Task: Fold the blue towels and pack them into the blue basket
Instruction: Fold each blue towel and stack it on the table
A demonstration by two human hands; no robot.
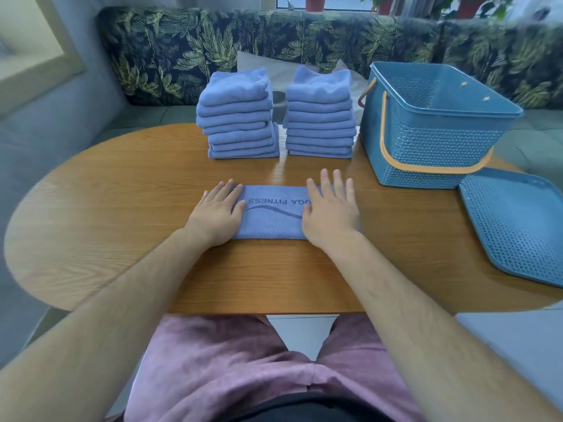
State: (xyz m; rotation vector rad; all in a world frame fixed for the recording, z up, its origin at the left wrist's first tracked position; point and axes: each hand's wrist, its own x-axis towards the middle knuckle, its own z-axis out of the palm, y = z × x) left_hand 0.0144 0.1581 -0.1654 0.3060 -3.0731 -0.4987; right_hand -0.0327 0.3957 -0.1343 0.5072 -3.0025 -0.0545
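Observation:
A blue towel [272, 219] folded into a long strip, printed with fitness lettering, lies flat near the table's front edge. My left hand [217, 213] presses flat on its left end, fingers straight. My right hand [332, 210] lies flat on its right end. Behind it stand two stacks of folded blue towels, the left stack [239, 117] and the right stack [320, 115]. The blue basket [432, 138] with orange handles stands at the right; what I see of its inside holds no towel.
The basket's perforated blue lid [518, 220] lies on the wooden table [122, 214] at the right edge. A leaf-patterned sofa back [182, 50] runs behind the table, with a white cushion [277, 71] behind the stacks. My lap in pink shorts sits below the table edge.

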